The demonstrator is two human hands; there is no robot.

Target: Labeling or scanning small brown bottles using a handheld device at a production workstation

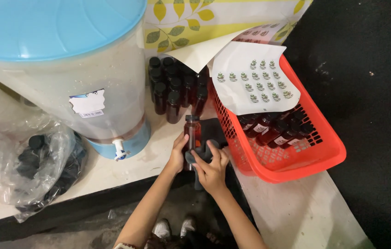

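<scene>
A small bottle of dark reddish liquid (192, 131), uncapped at the top, stands upright at the counter's front edge. My left hand (177, 152) grips its lower side. My right hand (211, 168) presses a dark grey cloth (198, 153) against the bottle's base. Behind it stands a cluster of several black-capped dark bottles (173, 87). To the right, a red plastic basket (297, 161) holds several labelled bottles (274, 129), with a sheet of round stickers (255, 83) lying over its top.
A large translucent dispenser with a blue lid (62, 60) and a white tap (120, 150) fills the left. A clear bag of black caps (34, 161) lies at the far left. A leaf-patterned cloth (195, 18) hangs behind. My feet show below on the floor.
</scene>
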